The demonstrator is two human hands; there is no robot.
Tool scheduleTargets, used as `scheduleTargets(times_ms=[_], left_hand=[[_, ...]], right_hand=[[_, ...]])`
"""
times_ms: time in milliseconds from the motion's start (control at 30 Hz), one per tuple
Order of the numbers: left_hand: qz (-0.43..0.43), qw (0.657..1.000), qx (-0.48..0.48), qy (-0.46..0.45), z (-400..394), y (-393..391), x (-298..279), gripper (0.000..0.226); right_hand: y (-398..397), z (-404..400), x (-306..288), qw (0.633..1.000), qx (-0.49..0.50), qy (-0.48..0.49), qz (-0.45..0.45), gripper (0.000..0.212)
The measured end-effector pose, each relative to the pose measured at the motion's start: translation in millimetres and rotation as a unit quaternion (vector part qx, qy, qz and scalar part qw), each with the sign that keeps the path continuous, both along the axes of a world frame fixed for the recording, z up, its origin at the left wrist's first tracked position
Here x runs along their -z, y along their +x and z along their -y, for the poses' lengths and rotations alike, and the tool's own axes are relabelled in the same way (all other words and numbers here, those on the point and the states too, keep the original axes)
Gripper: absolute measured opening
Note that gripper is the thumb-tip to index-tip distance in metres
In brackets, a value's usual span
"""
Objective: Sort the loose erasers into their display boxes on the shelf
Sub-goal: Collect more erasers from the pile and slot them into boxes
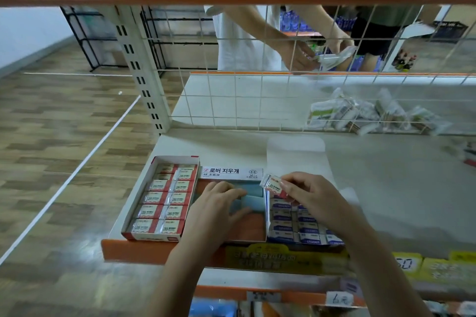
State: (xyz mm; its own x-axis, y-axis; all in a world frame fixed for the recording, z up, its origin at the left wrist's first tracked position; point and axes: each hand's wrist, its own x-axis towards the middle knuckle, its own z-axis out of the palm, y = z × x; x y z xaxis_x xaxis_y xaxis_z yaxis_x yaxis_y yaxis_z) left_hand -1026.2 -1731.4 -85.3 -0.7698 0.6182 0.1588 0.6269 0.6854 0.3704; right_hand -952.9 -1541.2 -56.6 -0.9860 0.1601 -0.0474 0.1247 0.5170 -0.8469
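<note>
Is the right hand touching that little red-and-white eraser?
Touching: the head view shows the right hand pinching the red-and-white eraser between thumb and fingers.

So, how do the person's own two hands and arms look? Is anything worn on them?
The left hand and right hand are bare, without gloves. Both forearms are bare too; no sleeve, watch or bracelet shows in the picture. I see no rings, though the fingers are slightly blurred.

light: even, soft | edges: blurred, wide-angle bent | centre: sharp

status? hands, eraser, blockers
Right hand pinches a red 2B eraser above the boxes. Left hand rests on blue erasers in middle box. Matching red box far left, nothing blocking.
</note>
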Motion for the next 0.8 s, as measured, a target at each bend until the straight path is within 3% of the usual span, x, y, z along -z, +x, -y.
scheduleTargets(times_ms=[333, 600, 800], left_hand=[[-0.011, 0.998, 0.041, -0.037, -6, -4, -9, 0.038], [0.047, 0.998, 0.042, 0.020, 7, 3, -8, 0.035], [0.051, 0.998, 0.044, 0.005, 4, 9, -6, 0.031]], right_hand=[[4, -1, -2, 1.000, 0.004, 0.006, -0.002, 0.015], [4, 2, -2, 1.000, 0.005, 0.005, 0.001, 0.017], [3, 5, 0, 1.000, 0.000, 0.003, 0.007, 0.020]])
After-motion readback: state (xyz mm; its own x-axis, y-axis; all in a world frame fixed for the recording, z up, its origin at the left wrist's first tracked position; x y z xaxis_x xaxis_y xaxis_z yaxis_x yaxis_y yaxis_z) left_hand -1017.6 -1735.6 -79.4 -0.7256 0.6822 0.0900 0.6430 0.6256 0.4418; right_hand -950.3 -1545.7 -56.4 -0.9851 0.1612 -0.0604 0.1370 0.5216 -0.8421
